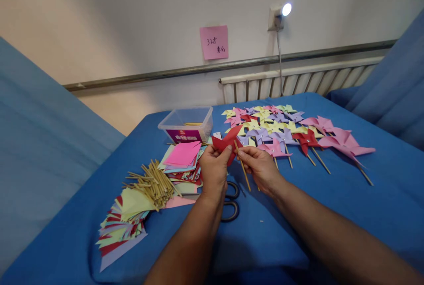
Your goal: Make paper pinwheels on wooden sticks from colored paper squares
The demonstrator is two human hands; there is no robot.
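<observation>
In the head view, both hands meet above the middle of a bench covered in blue cloth (391,205). The left hand (213,165) pinches a red folded-paper pinwheel (228,138) between thumb and fingers, and the right hand (263,168) pinches a slim yellow-brown stick (244,171) that slants down below the fingers. The stick's upper end overlaps the right part of the pinwheel; whether the two are fastened I cannot tell. The pinwheel is held up off the bench, just in front of the other pinwheels.

Below the hands lie scissors with black looped handles (237,210), partly hidden by the left wrist. Beside the left hand is a stack of square coloured papers (183,153), bright pink on top, and left of that a heap of short yellow-brown sticks (155,185). Nearer the person, a fan of cut paper in red, lilac, green and yellow (122,227) spreads over the bench. Behind the stack stands a clear plastic box with a purple label (207,127), sticks inside. To the right, many small paper pinwheels on sticks (260,134) lie in rows, with two larger pink paper pinwheels (346,143) at the right end
</observation>
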